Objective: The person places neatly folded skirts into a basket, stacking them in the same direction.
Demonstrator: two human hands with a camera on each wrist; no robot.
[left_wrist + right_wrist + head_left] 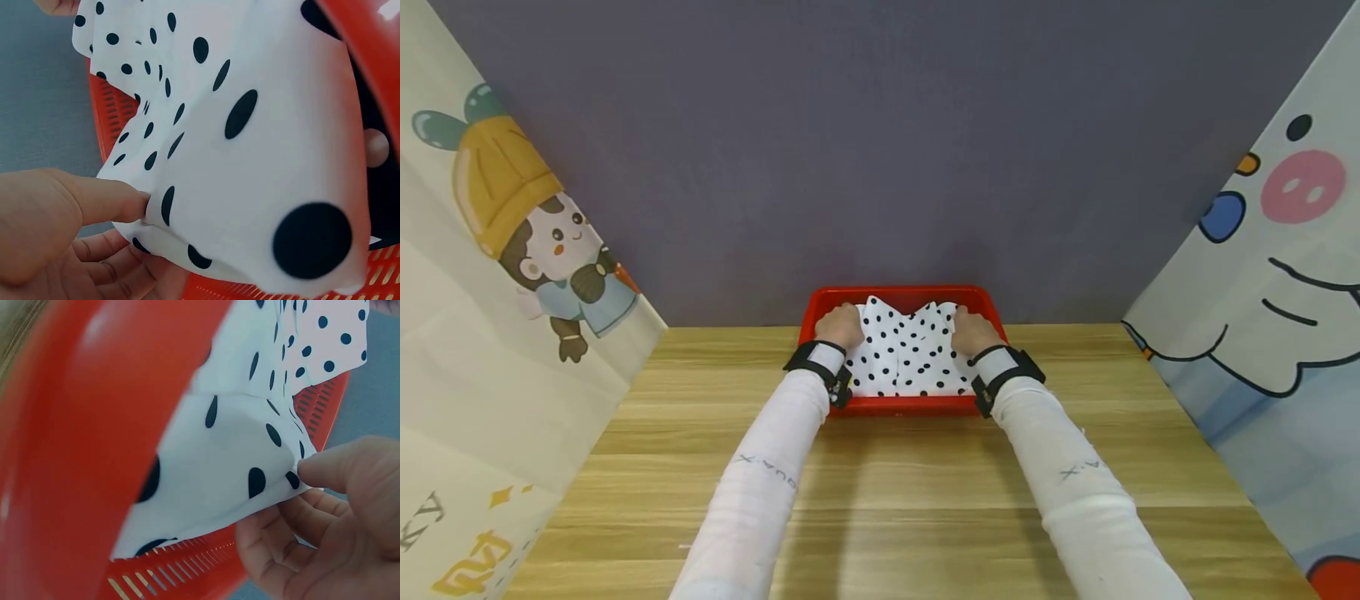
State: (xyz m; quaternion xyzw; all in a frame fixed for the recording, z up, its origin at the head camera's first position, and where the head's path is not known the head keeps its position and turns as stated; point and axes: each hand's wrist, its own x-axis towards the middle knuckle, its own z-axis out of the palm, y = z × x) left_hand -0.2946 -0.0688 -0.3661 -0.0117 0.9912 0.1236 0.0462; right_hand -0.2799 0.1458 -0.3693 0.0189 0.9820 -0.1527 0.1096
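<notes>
A white cloth with black polka dots [910, 354], whose exact kind I cannot tell, lies spread inside a red plastic basket [898, 407]. My left hand [841, 326] pinches its left edge between thumb and fingers; the left wrist view shows the thumb [112, 199] on top and the fingers beneath. At the opposite edge, my right hand [976, 332] pinches the same cloth, thumb above and curled fingers below in the right wrist view. Slotted basket walls [187, 565] show under the fabric. The cloth hides most of the basket's floor.
The basket stands on a wood-grain table [917, 500] against a grey back panel [895, 150]. Printed cartoon sheets hang on the left [490, 400] and right [1210, 292]. Something black with a pale spot [378, 187] shows beside the cloth in the left wrist view.
</notes>
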